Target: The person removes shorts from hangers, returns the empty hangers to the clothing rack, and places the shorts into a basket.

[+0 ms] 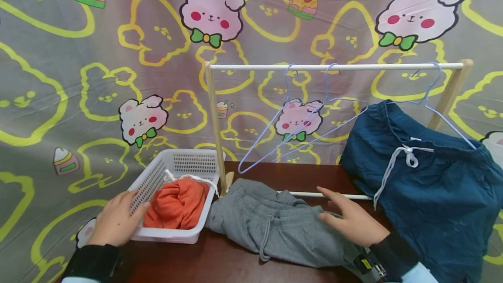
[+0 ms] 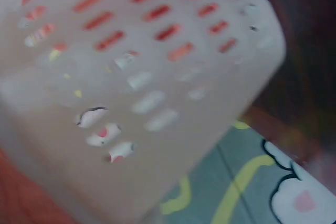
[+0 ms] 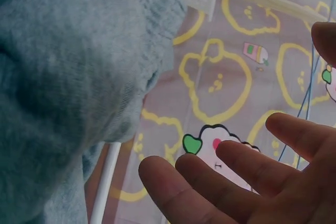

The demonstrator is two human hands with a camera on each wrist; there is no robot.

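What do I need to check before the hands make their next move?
1. Left hand clear of the basket: cannot tell; it overlaps the rim in the head view.
2. Right hand free: ok; its fingers are spread, holding nothing.
3. Gray garment on a hanger: not ok; it lies on the table.
4. Bare hangers on the rack: ok; two.
5. Blue shorts hung up: ok.

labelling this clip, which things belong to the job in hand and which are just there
Likely the job's:
grey garment, blue shorts, orange garment, white basket, hangers, rack

Seemingly just there:
patterned backdrop, table, black wristbands
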